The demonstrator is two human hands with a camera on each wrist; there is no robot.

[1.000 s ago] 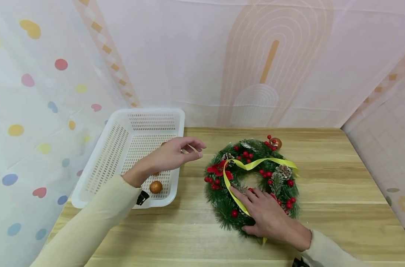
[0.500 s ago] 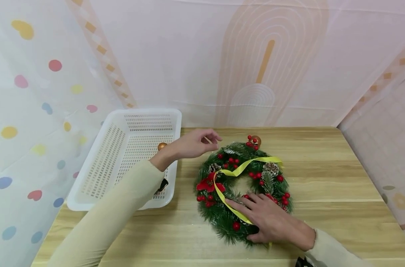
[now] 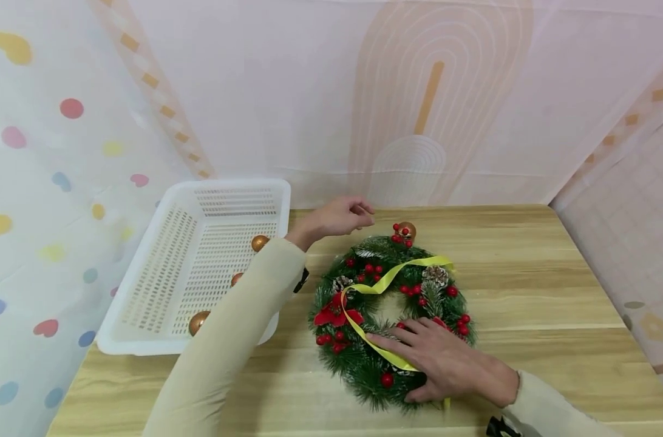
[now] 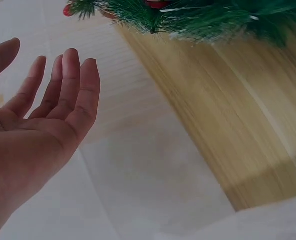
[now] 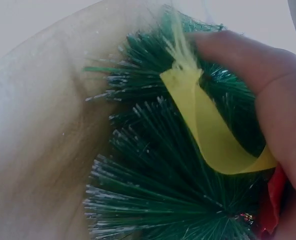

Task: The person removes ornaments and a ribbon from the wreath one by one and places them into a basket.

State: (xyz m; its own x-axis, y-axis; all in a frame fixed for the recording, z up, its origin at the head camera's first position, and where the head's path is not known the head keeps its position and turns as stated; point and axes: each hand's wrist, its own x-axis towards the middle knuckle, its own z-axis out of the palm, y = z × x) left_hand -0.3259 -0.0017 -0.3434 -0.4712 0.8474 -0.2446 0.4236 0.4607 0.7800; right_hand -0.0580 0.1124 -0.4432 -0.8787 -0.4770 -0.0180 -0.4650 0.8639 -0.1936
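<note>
A green wreath (image 3: 372, 383) with red berries, pinecones and a red flower (image 3: 328, 312) lies on the wooden table in the head view. Across it winds a yellow ribbon (image 3: 385, 282). My right hand (image 3: 446, 358) rests on the wreath's lower right, fingers spread over the ribbon. In the right wrist view, the ribbon's frayed end (image 5: 183, 75) shows beside the thumb (image 5: 243, 60). My left hand (image 3: 338, 216) hovers beyond the wreath's upper left, its fingers loosely bent. Nothing lies in its palm (image 4: 33, 145). A copper-brown ball (image 3: 408, 230) with red berries before it sits at the wreath's far edge.
A white perforated basket (image 3: 167, 255) stands on the left, holding brown glitter balls (image 3: 260, 243), partly behind my left sleeve (image 3: 244, 328). A patterned cloth wall (image 3: 288, 91) rises behind the wooden table (image 3: 533, 279).
My left hand has moved from over the basket rightward and away to the wreath's far side. The right hand stays on the wreath. The head view has shifted slightly.
</note>
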